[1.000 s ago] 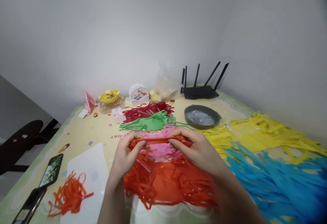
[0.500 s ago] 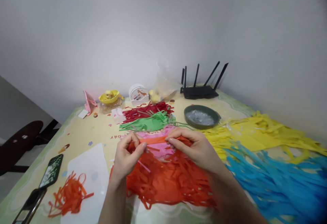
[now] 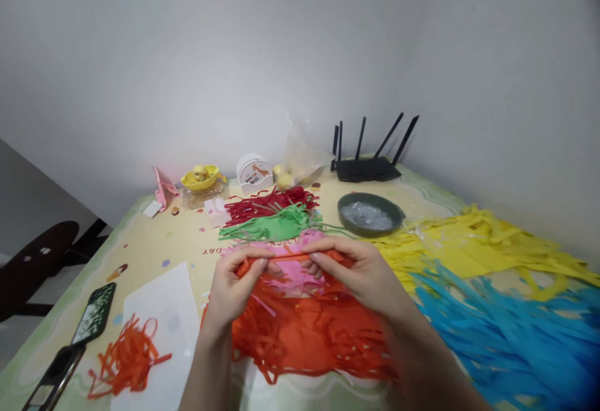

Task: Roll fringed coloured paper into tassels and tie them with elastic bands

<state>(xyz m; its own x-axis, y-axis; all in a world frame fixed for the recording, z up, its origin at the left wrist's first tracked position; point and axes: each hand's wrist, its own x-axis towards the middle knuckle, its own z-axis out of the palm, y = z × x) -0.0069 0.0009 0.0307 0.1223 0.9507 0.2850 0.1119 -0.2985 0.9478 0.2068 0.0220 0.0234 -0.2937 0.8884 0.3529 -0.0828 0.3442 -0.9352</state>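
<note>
My left hand [image 3: 238, 286] and my right hand [image 3: 356, 268] pinch a narrow orange paper strip [image 3: 289, 257] between thumbs and fingers. It stretches level between them, with more orange paper bunched at each hand. Under my hands an orange fringed paper sheet [image 3: 307, 339] lies on the table. Pink fringed paper [image 3: 294, 273] shows behind the strip, partly covered by my hands. Farther back lie green fringed paper [image 3: 276, 223] and dark red fringed paper [image 3: 267, 206].
To the right spread yellow fringed paper [image 3: 487, 248] and blue fringed paper [image 3: 506, 330]. A dark bowl [image 3: 344, 218] holds clear plastic; behind it stands a black router [image 3: 368, 169]. At left are cut orange strips [image 3: 131, 361] on a white sheet [image 3: 185, 292] and a phone [image 3: 96, 311].
The orange piece between my hands has become narrower and tighter, like a rolled or folded strip. My fingers have closed in along it, while things on the table stay put.
</note>
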